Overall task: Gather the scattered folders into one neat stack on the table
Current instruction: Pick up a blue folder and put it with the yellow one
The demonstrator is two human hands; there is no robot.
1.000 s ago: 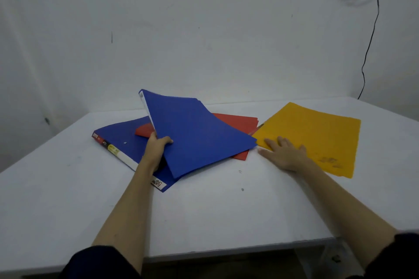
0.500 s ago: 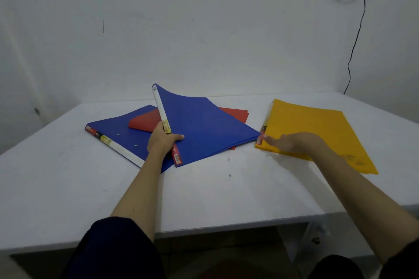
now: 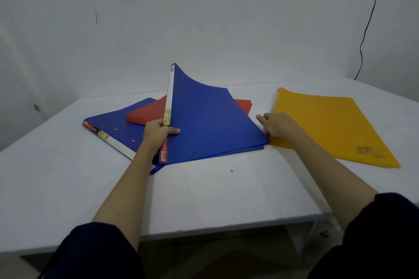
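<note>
Blue folder's spine (image 3: 169,97) raised steeper.

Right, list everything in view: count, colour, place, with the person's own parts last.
flat blue folder with white spine: one, blue, lying at the left of the table, bottom of the pile.
red folder: one, red, resting on the flat blue folder, partly hidden by the lifted one.
lifted blue folder: one, blue, spine edge raised and far corner curled up, over the red folder.
yellow folder: one, yellow, flat at the right, apart from the pile.
white table: one, white, under everything.
black cable: one, black, hanging down the wall at the right.
left hand: gripping the lifted blue folder's spine.
right hand: on the yellow folder's near-left edge.
</note>
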